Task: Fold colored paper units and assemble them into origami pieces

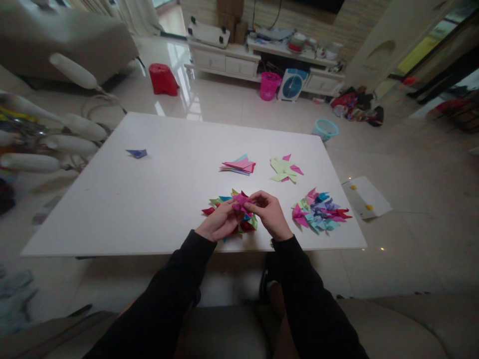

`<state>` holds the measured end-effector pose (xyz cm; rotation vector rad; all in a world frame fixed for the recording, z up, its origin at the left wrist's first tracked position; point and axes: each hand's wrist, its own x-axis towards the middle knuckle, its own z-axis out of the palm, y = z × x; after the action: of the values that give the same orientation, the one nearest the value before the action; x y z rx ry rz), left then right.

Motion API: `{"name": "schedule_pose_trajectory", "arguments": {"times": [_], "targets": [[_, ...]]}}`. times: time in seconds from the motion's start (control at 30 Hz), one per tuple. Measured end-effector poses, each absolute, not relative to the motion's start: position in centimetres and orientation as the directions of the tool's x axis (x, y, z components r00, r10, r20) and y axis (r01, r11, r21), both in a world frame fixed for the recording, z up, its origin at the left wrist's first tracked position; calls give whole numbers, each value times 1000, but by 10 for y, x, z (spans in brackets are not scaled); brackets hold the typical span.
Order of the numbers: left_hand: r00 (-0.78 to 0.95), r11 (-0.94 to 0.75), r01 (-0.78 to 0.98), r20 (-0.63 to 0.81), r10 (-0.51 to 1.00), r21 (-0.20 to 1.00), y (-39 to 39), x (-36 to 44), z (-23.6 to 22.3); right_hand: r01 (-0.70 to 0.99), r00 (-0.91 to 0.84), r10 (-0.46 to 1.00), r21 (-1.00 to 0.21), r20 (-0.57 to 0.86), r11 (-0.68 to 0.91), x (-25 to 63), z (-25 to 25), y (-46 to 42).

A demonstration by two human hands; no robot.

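Observation:
A magenta folded-paper piece [242,201] is held between my two hands, just above a pile of colourful folded-paper pieces [246,227]. My left hand [221,223] is closed on its left and lower side, palm turned up. From the right, my right hand [270,212] pinches its edge between thumb and fingers. The hands hide much of the pile, which shows red, green, blue and yellow points. Whether the magenta piece touches the pile I cannot tell.
On the white table [168,184] lie a purple folded piece [137,153], a flat paper stack [239,165], light-green and magenta pieces [285,168], and a mixed origami heap [321,212]. A blue basket [325,129] stands past the far right corner, and a red stool [163,80] beyond.

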<state>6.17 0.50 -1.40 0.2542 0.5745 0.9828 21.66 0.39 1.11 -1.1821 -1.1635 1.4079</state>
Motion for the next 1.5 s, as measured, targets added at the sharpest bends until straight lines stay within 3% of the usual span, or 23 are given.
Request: {"name": "schedule_pose_trajectory", "arguments": {"times": [0.13, 0.53, 0.73, 0.83, 1.1, 1.33, 1.5], "targets": [[394, 517, -722, -342, 853, 460, 8, 62, -11, -89, -80, 991, -990, -105, -112, 217, 13, 3], [150, 332, -692, -323, 934, 640, 10, 61, -6, -68, -66, 994, -994, -87, -91, 220, 3, 6], [92, 298, -623, -311, 946, 724, 10, 62, -5, 205, 23, 998, -977, 60, 54, 220, 15, 4], [135, 333, -555, -313, 940, 762, 9, 61, -6, 261, -7, 996, -961, 91, 89, 221, 20, 2], [234, 399, -525, -323, 917, 751, 8, 59, -7, 271, -133, 981, -947, 141, 173, 220, 19, 3], [153, 397, -587, -384, 910, 705, 13, 57, -12, 279, -67, 993, -954, 98, 113, 221, 14, 4], [74, 377, -522, -399, 914, 765, 14, 55, -9, 341, -42, 992, -932, 117, 125, 228, 11, 3]]}}
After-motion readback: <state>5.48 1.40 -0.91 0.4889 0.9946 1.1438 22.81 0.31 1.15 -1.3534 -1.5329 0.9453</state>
